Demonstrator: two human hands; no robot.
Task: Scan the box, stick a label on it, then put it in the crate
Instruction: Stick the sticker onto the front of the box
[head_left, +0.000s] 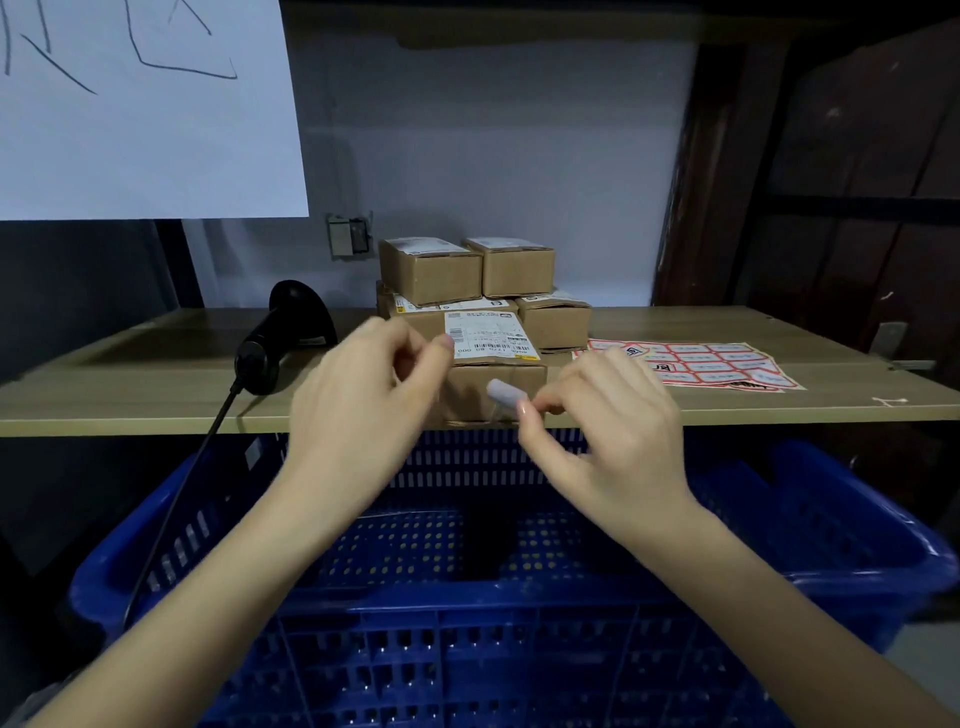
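Observation:
A brown cardboard box (493, 384) with a white shipping label on top sits at the front edge of the wooden shelf (156, 395). My right hand (608, 421) pinches a small pale sticker (503, 393) in front of the box's near face. My left hand (363, 400) hovers at the box's left side, thumb and forefinger close together, holding nothing I can see. A blue plastic crate (779, 525) stands below the shelf, under both arms. The black scanner (280, 338) rests on the shelf to the left.
Several more cardboard boxes (431, 270) are stacked behind the front box. A red-and-white label sheet (706, 364) lies on the shelf to the right. The scanner's cable (171, 509) hangs down over the crate's left rim. A white paper sheet (140, 109) hangs at upper left.

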